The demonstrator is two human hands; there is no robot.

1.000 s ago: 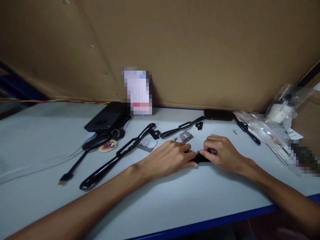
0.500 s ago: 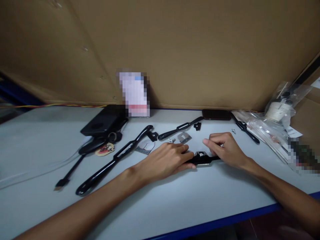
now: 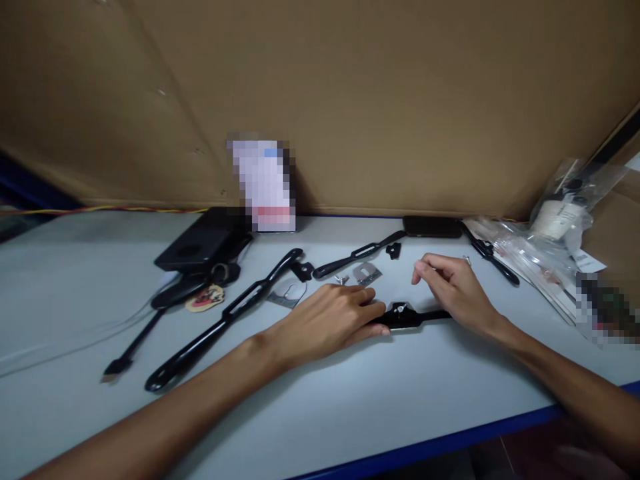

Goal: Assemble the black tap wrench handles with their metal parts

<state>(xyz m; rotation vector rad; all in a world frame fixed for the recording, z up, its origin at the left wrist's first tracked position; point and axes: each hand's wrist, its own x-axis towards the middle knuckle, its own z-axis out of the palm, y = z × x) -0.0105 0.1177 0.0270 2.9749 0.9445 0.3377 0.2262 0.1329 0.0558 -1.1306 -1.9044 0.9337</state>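
Observation:
A black spokeshave [image 3: 404, 316] lies on the table with a small cap plate and a screw at its middle. My left hand [image 3: 345, 313] is closed over its left handle, holding it down. My right hand [image 3: 453, 287] hovers by the right handle, its fingers curled in a pinch above it; whatever they hold, if anything, is hidden. Beyond my left hand lie a loose steel blade [image 3: 367, 274], small screws [image 3: 341, 280] and a black cap plate [image 3: 393, 251].
Two more spokeshave bodies, a long one [image 3: 225, 320] at left and another [image 3: 360, 253] behind, lie about. A black box [image 3: 197, 240], a phone [image 3: 433, 227], a leaning pixelated card [image 3: 265, 190] and plastic bags [image 3: 550, 250] line the back. Another spokeshave [image 3: 485, 250] lies at right.
My right hand has drawn back slightly to the right from the spokeshave's middle, baring more of its right handle. My left hand stays on the left handle. The view has shifted a little.

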